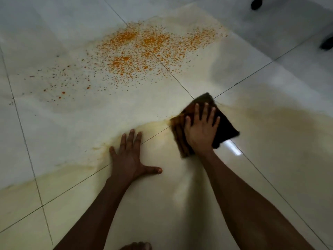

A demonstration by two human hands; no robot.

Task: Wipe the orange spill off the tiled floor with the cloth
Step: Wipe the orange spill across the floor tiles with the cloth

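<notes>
A dark brown folded cloth lies flat on the glossy tiled floor, stained orange along its left edge. My right hand presses down on it with fingers spread. My left hand rests flat on the floor to the cloth's left, palm down, holding nothing. Orange specks of the spill are scattered thickly across the tiles farther away, thinning into sparse drops at the left. A pale yellowish smear surrounds the cloth and runs toward the lower left.
Two dark objects, perhaps chair casters, sit at the far right: one at the top edge and one at the right edge. A toe or foot shows at the bottom edge. Dark grout lines cross the tiles.
</notes>
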